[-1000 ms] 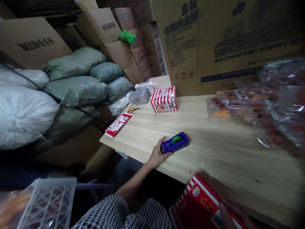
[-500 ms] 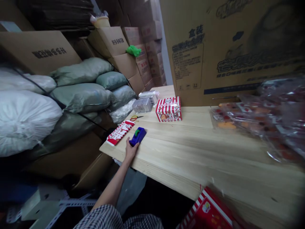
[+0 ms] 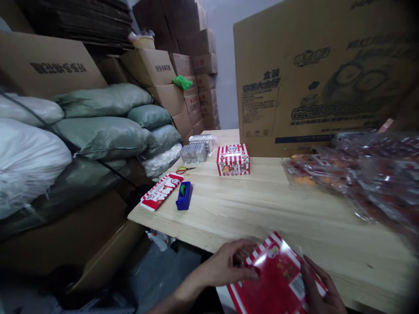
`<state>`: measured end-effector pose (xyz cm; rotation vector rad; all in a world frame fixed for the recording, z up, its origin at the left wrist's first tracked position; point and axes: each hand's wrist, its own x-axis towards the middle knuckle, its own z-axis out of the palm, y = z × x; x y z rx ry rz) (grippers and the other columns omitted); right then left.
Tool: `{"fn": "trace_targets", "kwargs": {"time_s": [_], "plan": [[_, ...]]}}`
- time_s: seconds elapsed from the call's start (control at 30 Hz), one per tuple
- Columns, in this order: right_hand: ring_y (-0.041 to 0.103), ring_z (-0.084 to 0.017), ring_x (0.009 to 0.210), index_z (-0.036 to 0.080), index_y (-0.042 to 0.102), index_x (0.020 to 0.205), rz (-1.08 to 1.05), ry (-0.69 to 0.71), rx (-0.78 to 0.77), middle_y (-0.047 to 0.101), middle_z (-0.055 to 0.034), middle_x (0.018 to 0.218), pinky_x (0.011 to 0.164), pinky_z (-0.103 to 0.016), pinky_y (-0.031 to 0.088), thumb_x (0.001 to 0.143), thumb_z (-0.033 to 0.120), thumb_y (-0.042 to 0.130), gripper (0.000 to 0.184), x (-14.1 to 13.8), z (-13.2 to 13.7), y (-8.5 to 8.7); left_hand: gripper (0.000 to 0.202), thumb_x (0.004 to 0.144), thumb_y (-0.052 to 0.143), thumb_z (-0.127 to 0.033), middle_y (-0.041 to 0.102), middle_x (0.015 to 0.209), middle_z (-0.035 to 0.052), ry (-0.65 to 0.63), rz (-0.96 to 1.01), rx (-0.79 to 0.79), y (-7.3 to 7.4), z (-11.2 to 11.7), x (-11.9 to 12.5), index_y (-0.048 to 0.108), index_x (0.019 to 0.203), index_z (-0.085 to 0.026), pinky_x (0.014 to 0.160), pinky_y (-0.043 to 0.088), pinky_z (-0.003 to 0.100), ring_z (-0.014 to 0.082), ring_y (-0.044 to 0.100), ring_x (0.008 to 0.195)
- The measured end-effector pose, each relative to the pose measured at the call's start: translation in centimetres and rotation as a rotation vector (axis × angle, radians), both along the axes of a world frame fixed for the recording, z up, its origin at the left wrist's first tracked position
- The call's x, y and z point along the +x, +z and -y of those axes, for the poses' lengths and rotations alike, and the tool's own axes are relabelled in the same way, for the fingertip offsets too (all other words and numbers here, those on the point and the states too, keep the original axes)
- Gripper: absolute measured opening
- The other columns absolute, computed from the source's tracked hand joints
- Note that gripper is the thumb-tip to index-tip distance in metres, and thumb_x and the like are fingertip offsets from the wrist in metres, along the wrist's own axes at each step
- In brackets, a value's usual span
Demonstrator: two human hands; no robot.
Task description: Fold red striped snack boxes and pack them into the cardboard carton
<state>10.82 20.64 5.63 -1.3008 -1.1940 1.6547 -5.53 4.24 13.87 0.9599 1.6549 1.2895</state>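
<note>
A red-and-white printed cardboard box (image 3: 278,279) is tilted at the table's front edge, close to me. My right hand (image 3: 321,283) grips its right side. On the box's left edge, my left hand (image 3: 225,264) has its thumb over the red face and its other fingers bent at the striped rim; motion blurs the fingertips. A blue tape dispenser (image 3: 184,196) with a green roll stands on the table, apart from both hands. Beside it lies a flat red-and-white carton (image 3: 162,191). Farther back stands a closed striped box (image 3: 233,160).
Yellow-handled scissors (image 3: 183,169) and clear plastic packs (image 3: 194,153) lie at the table's far left. Plastic-wrapped goods (image 3: 356,170) are heaped at right, before a large brown carton (image 3: 314,87). Stuffed sacks (image 3: 101,135) are piled left of the wooden table (image 3: 216,213).
My left hand has let go of the tape dispenser and moved right to the red-and-white box. The dispenser now stands turned. My right hand has come into view, and the camera has shifted.
</note>
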Motion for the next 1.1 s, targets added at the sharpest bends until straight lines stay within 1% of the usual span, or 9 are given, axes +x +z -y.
{"fn": "trace_targets", "kwargs": {"time_s": [0.1, 0.23, 0.37, 0.47, 0.63, 0.77, 0.9, 1.03, 1.1], "plan": [[0.073, -0.027, 0.071, 0.026, 0.072, 0.095, -0.181, -0.127, -0.074, 0.078, -0.004, 0.088, 0.059, -0.038, 0.061, 0.062, 0.053, 0.084, 0.044, -3.1, 2.1, 1.4, 0.05, 0.079, 0.076, -0.041, 0.075, 0.107, 0.0099, 0.105, 0.009, 0.065, -0.8, 0.4, -1.8, 0.068, 0.124, -0.021, 0.08, 0.055, 0.035, 0.0237, 0.07, 0.091], [0.072, -0.022, 0.079, 0.021, 0.071, 0.098, -0.351, 0.024, 0.035, 0.077, -0.0048, 0.092, 0.069, -0.033, 0.059, 0.07, 0.048, 0.079, 0.039, -6.6, 2.7, 2.5, 0.053, 0.081, 0.073, -0.043, 0.076, 0.11, 0.0137, 0.098, -0.093, 0.052, -2.4, 0.4, -7.2, 0.068, 0.127, -0.016, 0.081, 0.055, 0.036, 0.0254, 0.071, 0.09], [0.072, -0.024, 0.082, 0.019, 0.074, 0.095, -0.314, 0.145, 0.052, 0.078, -0.0072, 0.093, 0.076, -0.038, 0.059, 0.062, 0.047, 0.084, 0.044, -8.7, 1.5, 1.2, 0.049, 0.079, 0.073, -0.043, 0.078, 0.103, 0.0115, 0.021, -0.085, 0.018, -4.2, -1.1, -12.6, 0.074, 0.118, -0.013, 0.076, 0.055, 0.035, 0.0245, 0.071, 0.082], [0.072, -0.024, 0.084, 0.019, 0.072, 0.095, -0.274, 0.195, 0.101, 0.078, -0.0081, 0.093, 0.081, -0.041, 0.058, 0.06, 0.047, 0.084, 0.046, -10.0, 1.0, -0.6, 0.039, 0.077, 0.072, -0.038, 0.079, 0.097, 0.0095, 0.007, -0.167, 0.007, -5.4, -2.6, -15.1, 0.078, 0.108, -0.015, 0.08, 0.055, 0.038, 0.0257, 0.07, 0.083], [0.07, -0.025, 0.088, 0.018, 0.07, 0.096, -0.148, 0.177, 0.261, 0.076, -0.009, 0.093, 0.088, -0.044, 0.055, 0.072, 0.05, 0.074, 0.041, -10.9, 1.0, -3.0, 0.027, 0.077, 0.07, -0.031, 0.076, 0.107, 0.0106, 0.134, -0.39, 0.012, -7.2, -4.1, -15.2, 0.079, 0.101, -0.022, 0.102, 0.046, 0.045, 0.0308, 0.064, 0.105], [0.067, -0.028, 0.098, 0.019, 0.073, 0.098, -0.005, 0.169, 0.462, 0.075, -0.0108, 0.102, 0.094, -0.046, 0.051, 0.075, 0.046, 0.073, 0.035, -9.6, 0.2, -2.3, 0.036, 0.086, 0.061, -0.033, 0.066, 0.128, 0.0145, 0.25, -0.54, 0.051, -7.4, -3.4, -13.0, 0.071, 0.118, -0.021, 0.112, 0.034, 0.056, 0.0359, 0.053, 0.125], [0.067, -0.028, 0.101, 0.023, 0.075, 0.092, 0.145, 0.145, 0.661, 0.075, -0.0086, 0.101, 0.096, -0.045, 0.05, 0.076, 0.041, 0.073, 0.025, -8.9, -5.9, 0.1, 0.041, 0.092, 0.054, -0.035, 0.06, 0.139, 0.0096, 0.316, -0.803, 0.121, -7.3, -2.0, -11.3, 0.061, 0.132, -0.028, 0.113, 0.035, 0.057, 0.0327, 0.05, 0.133], [0.068, -0.022, 0.089, 0.016, 0.069, 0.099, 0.337, -0.029, 0.76, 0.072, -0.0064, 0.095, 0.085, -0.042, 0.054, 0.089, 0.04, 0.065, 0.026, -7.6, -17.1, 4.1, 0.051, 0.093, 0.053, -0.034, 0.058, 0.143, 0.0077, 0.333, -0.975, 0.224, -7.6, -0.3, -11.1, 0.05, 0.143, -0.037, 0.106, 0.044, 0.059, 0.0328, 0.055, 0.129], [0.066, -0.022, 0.095, 0.015, 0.065, 0.108, 0.442, -0.154, 0.811, 0.068, -0.0069, 0.106, 0.088, -0.043, 0.052, 0.093, 0.039, 0.063, 0.028, -6.3, -22.4, 6.5, 0.056, 0.092, 0.053, -0.035, 0.057, 0.144, 0.0035, 0.328, -0.964, 0.234, -7.9, 0.8, -11.6, 0.044, 0.146, -0.046, 0.101, 0.049, 0.06, 0.0332, 0.059, 0.124]]}}
